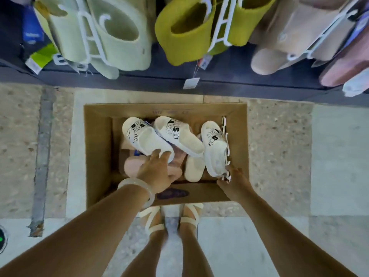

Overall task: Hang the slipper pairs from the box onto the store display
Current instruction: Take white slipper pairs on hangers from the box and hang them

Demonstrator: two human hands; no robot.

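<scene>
Matt cardboard box point(95, 148), smooth foam slippers point(145, 139)

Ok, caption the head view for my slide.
Both hands reach into a cardboard box of white slippers.

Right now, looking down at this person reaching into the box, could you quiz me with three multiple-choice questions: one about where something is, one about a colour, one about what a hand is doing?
1. Where does the cardboard box stand?
A. on a shelf
B. on the floor below the display
C. on a trolley

2. What colour are the slippers hanging at top middle?
A. yellow-green
B. black
C. red

3. What is the left hand doing?
A. hanging at the person's side
B. pointing at the display
C. reaching onto a white printed slipper

Answers:
1 B: the box sits on the stone floor in front of the person's feet.
2 A: the yellow-green slippers hang on a white hanger.
3 C: its fingers lie on the white printed slipper, while the right hand pinches a white hanger at the box's right side.
</scene>
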